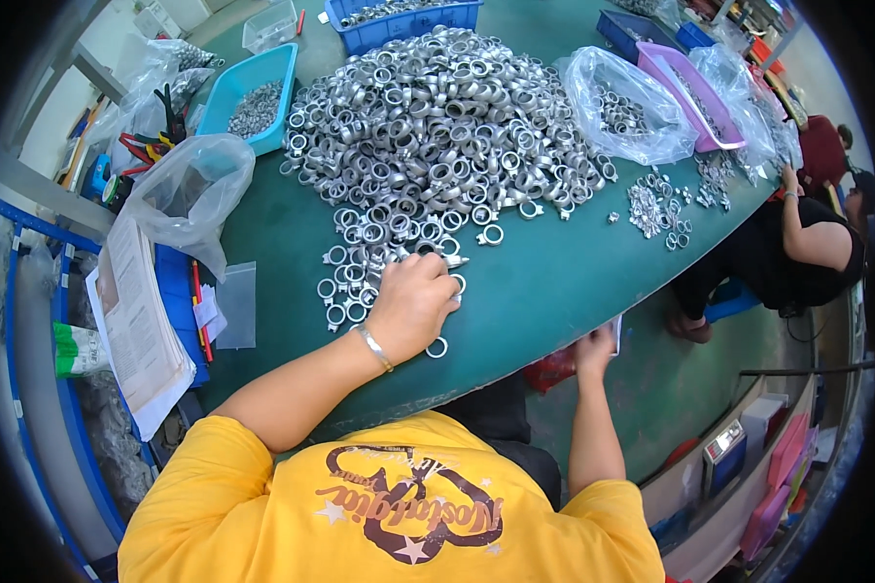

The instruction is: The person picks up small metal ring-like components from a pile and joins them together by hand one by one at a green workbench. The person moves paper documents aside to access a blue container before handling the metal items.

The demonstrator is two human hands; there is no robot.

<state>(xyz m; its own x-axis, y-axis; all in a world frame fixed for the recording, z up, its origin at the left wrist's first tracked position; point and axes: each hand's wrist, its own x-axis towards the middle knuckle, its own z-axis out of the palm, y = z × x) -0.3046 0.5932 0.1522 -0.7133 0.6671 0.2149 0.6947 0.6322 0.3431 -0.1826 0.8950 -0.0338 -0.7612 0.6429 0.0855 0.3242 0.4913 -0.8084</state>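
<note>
A big heap of silver metal rings (437,126), each with a small lug, covers the middle of the green table. My left hand (413,303) reaches over the loose rings at the heap's near edge, its fingers curled down. Rings show around the fingertips; what lies under them is hidden. One loose ring (437,347) lies just below this hand. Past the table's near edge is my right hand (593,352), low and closed, with a thin whitish edge showing beside its fingers. A red bag-like thing (551,371) is close to it, partly under the table edge.
A turquoise tray (289,97) of small parts and an open plastic bag (190,189) stand left. Papers (138,321) lie at the left edge. A blue crate (408,34) is behind the heap. Rightward are a bag of parts (632,107), a pink tray (695,97) and a seated person (797,243).
</note>
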